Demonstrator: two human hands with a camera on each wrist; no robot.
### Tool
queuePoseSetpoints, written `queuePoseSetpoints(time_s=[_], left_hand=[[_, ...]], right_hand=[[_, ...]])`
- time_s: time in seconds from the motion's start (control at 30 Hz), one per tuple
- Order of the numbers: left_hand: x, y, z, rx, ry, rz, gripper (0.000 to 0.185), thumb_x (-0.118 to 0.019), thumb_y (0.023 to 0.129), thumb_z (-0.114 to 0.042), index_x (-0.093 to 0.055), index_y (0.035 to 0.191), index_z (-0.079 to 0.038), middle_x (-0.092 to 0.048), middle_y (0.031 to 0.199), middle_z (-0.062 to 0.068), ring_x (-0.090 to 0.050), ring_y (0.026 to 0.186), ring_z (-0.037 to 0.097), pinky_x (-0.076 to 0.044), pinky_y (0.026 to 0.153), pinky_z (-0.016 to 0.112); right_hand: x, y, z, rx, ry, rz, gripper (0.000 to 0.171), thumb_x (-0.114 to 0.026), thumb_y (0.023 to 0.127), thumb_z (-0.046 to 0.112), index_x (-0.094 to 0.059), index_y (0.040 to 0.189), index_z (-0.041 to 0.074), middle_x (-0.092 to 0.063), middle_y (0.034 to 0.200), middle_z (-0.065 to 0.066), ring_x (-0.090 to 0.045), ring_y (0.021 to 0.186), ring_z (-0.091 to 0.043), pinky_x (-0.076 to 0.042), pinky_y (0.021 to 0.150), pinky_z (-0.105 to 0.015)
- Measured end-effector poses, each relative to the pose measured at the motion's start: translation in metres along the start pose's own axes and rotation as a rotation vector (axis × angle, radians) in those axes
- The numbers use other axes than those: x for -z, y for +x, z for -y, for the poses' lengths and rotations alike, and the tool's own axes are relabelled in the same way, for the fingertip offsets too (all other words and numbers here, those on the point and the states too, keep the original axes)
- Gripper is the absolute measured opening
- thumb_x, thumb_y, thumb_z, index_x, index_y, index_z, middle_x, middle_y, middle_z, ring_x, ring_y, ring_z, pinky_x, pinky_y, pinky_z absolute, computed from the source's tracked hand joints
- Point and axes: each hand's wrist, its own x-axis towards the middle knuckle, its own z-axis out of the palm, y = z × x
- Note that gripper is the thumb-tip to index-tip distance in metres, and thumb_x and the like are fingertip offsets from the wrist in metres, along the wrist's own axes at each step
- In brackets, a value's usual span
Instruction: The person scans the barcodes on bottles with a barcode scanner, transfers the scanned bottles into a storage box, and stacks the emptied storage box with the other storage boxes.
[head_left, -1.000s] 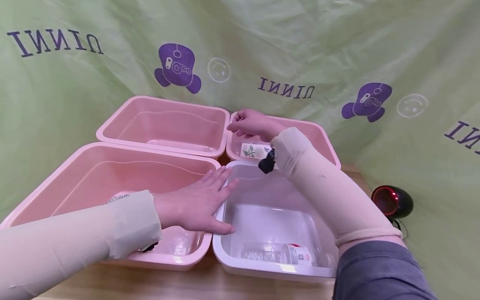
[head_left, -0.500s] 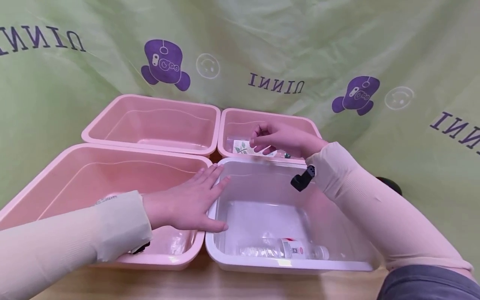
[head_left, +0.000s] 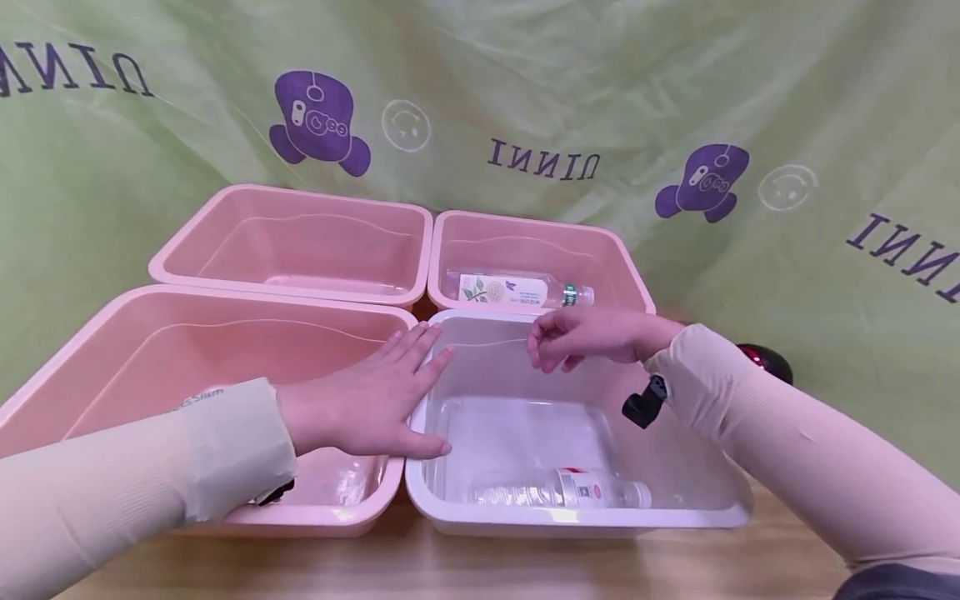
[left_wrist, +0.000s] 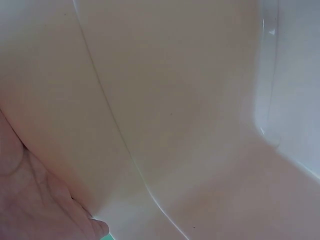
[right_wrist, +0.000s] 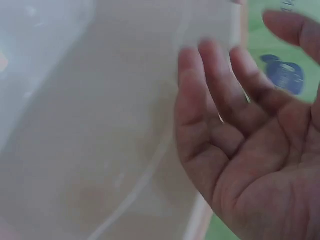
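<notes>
White tub (head_left: 675, 519), its left edge apparently best steadied by light, even pressure; far pink tub (head_left: 525, 222) adjoins its far edge. Left hand (head_left: 360, 408): spread, palm down across that left edge. Right hand (head_left: 588, 335): above the far edge, fingers loosely curled, grasping nothing; high clearance of the edge seems prudent. Clear bottle (head_left: 536, 492): on its side along the white tub's near edge, cap toward the near right corner; its thin wall probably favours a gentle grip. Labelled bottle (head_left: 506, 290): along the pink tub's near edge.

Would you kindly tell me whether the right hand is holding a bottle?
No, the right wrist view shows the right hand with its fingers loosely bent and nothing held in them.
</notes>
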Motion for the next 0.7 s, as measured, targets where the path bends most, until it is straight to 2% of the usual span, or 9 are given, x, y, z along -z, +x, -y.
queuePoseSetpoints(time_s=[0.1, 0.23, 0.37, 0.5, 0.7], left_hand=[[0.001, -0.001, 0.0, -0.002, 0.005, -0.004, 0.103, -0.051, 0.083, -0.07, -0.019, 0.153, -0.001, 0.0, 0.159, 0.022, 0.006, 0.145, 0.035, -0.001, 0.116, 0.05], [0.001, 0.001, 0.001, -0.01, 0.015, -0.007, 0.103, -0.051, 0.083, -0.07, -0.02, 0.153, -0.001, -0.001, 0.159, 0.023, 0.005, 0.145, 0.036, -0.001, 0.115, 0.05], [0.0, 0.002, 0.001, -0.006, 0.015, -0.007, 0.103, -0.051, 0.083, -0.07, -0.02, 0.153, -0.001, -0.001, 0.159, 0.023, 0.005, 0.146, 0.036, -0.001, 0.116, 0.05], [-0.001, 0.002, 0.0, -0.001, 0.006, -0.005, 0.103, -0.051, 0.083, -0.07, -0.02, 0.153, -0.001, -0.001, 0.159, 0.023, 0.005, 0.146, 0.035, -0.001, 0.116, 0.05], [0.0, 0.002, 0.0, 0.003, 0.008, 0.002, 0.103, -0.051, 0.083, -0.07, -0.019, 0.153, -0.002, 0.0, 0.159, 0.022, 0.006, 0.146, 0.034, -0.001, 0.116, 0.049]], right_hand=[[-0.011, 0.003, -0.014, -0.038, -0.051, 0.085, 0.015, -0.062, 0.085, 0.009, -0.059, 0.099, 0.004, -0.06, 0.09, -0.007, -0.055, 0.086, -0.021, -0.047, 0.077, -0.034], [-0.03, 0.008, -0.031, -0.129, -0.082, 0.143, 0.015, -0.067, 0.083, 0.01, -0.06, 0.095, 0.006, -0.062, 0.085, -0.006, -0.057, 0.082, -0.021, -0.049, 0.073, -0.032], [-0.048, 0.014, -0.041, -0.224, -0.183, 0.205, 0.018, -0.072, 0.081, 0.012, -0.06, 0.093, 0.007, -0.063, 0.079, -0.005, -0.059, 0.075, -0.018, -0.049, 0.066, -0.029], [-0.059, 0.014, -0.047, -0.247, -0.279, 0.276, 0.023, -0.076, 0.078, 0.014, -0.061, 0.094, 0.009, -0.062, 0.076, 0.0, -0.055, 0.07, -0.014, -0.046, 0.06, -0.026], [-0.067, 0.013, -0.055, -0.256, -0.274, 0.337, 0.029, -0.079, 0.076, 0.017, -0.062, 0.099, 0.011, -0.061, 0.079, 0.001, -0.053, 0.069, -0.01, -0.044, 0.06, -0.025]])
